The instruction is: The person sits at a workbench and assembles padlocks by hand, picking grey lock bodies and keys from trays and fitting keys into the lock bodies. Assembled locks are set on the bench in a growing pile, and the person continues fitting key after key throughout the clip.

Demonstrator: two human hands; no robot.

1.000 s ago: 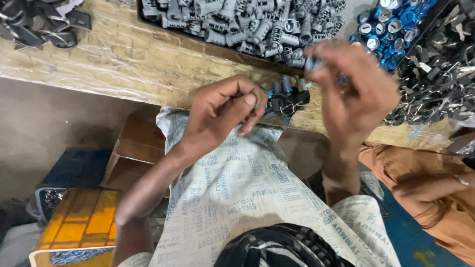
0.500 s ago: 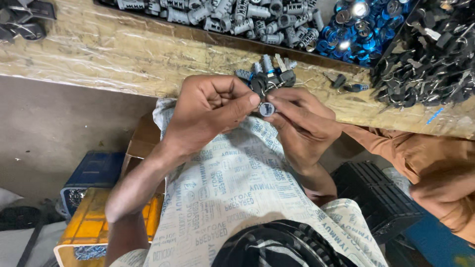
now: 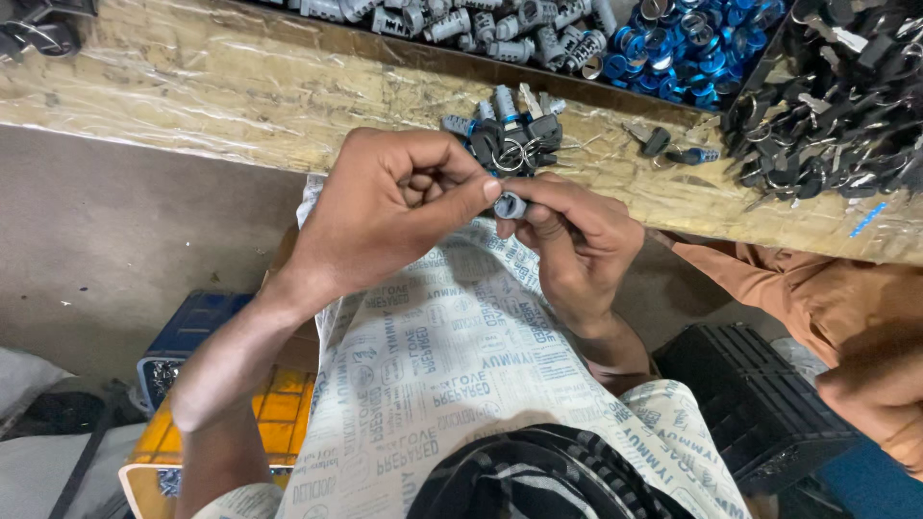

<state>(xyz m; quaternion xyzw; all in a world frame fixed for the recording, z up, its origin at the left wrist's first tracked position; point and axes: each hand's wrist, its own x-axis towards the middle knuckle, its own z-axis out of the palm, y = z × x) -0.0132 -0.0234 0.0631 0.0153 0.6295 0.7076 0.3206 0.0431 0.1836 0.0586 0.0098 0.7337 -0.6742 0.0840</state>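
My left hand [image 3: 399, 207] and my right hand [image 3: 569, 235] meet just below the edge of a plastic-covered wooden bench [image 3: 240, 96]. Between their fingertips sits a small grey metal lock cylinder [image 3: 510, 205]. My right hand grips its body from below; my left thumb and forefinger pinch its round face. Just beyond the hands, on the bench edge, lies a small pile of assembled cylinders with black-headed keys and rings [image 3: 508, 135]. My lap is covered by a white printed cloth [image 3: 452, 365].
Grey cylinders [image 3: 481, 19] fill a tray at the back; blue caps [image 3: 692, 43] lie to its right, and black-headed keys [image 3: 836, 96] are heaped far right. A person in orange trousers [image 3: 827, 298] sits at right. A yellow crate [image 3: 192, 423] stands below left.
My right hand came down from the bench at the right and joined my left hand; both now hold the cylinder close together in front of me.
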